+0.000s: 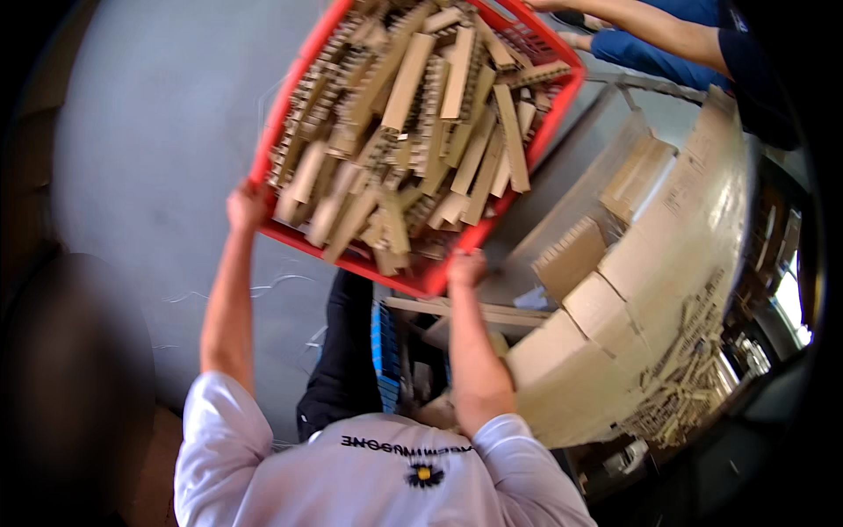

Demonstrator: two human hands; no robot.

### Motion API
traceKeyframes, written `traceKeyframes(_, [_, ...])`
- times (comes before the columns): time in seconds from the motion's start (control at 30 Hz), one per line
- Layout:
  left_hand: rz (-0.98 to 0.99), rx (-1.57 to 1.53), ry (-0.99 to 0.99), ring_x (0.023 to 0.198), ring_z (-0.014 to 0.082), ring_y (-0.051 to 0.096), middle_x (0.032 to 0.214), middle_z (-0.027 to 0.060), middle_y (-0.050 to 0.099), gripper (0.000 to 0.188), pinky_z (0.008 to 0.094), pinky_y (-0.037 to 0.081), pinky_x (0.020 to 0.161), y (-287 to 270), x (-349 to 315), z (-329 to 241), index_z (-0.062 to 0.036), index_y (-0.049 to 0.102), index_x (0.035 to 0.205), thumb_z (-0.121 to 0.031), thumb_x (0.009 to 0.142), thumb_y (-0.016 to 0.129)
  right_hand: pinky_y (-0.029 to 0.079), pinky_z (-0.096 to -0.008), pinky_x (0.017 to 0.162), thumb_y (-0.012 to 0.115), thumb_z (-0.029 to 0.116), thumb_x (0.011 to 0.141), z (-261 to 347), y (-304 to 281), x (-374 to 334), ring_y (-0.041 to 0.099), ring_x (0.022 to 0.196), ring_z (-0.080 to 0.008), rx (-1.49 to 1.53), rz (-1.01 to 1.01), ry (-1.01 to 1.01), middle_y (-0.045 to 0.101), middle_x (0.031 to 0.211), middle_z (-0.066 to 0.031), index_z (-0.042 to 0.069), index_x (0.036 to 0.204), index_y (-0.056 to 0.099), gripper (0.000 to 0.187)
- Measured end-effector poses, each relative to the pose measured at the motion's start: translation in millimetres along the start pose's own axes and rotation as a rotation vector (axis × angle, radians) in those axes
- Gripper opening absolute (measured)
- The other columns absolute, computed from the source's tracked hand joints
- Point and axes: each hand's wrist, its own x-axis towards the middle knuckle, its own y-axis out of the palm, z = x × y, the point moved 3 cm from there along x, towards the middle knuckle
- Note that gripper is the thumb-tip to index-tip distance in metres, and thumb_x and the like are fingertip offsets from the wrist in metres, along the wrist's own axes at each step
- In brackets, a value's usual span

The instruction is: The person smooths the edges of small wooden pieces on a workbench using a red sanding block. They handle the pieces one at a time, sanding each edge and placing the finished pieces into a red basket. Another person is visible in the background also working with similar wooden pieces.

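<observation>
In front of me is a red plastic basket [432, 277], heaped with long brown cardboard strips [411, 83], many with notched edges. My left hand [248, 207] is closed around its near left corner. At the near right corner my right hand [466, 267] grips the rim, its fingers partly hidden. Across from me, another person's hand [546, 4] is at the far right end of the basket, cut off by the picture's edge. The basket is tilted in view and slightly blurred.
Grey floor [167, 176] spreads to the left, with thin pale strings on it. At the right stand large open cardboard boxes [562, 369], with a pile of cardboard scraps [680, 386] beyond. A blue crate-like object [384, 351] is near my leg. The other person's blue-trousered leg [650, 61] is at the far right.
</observation>
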Motion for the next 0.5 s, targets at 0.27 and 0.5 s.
traceKeyframes(0.27, [-0.188,-0.105,-0.004,0.080,0.0444,0.072,0.086,0.0244,0.073,0.031,0.0496,0.055,0.070,-1,-3,-16,-0.0006,0.070,0.095,-0.032,0.095,0.073,0.055,-0.0496,0.085,0.073,0.021,0.091,36,-42,18,0.071,0.095,-0.0424,0.066,-0.158,-0.096,0.073,0.095,-0.0217,0.005,0.099,0.066,0.019])
traceKeyframes(0.5, [-0.103,-0.291,0.058,0.091,0.0419,0.072,0.091,0.0269,0.071,0.026,0.0505,0.054,0.081,29,-10,-14,-0.0046,0.071,0.111,-0.025,0.094,0.073,0.057,-0.0498,0.082,0.073,0.016,0.090,34,-30,32,0.073,0.090,-0.0422,0.095,-0.262,-0.036,0.076,0.094,-0.0198,0.004,0.108,0.070,0.022])
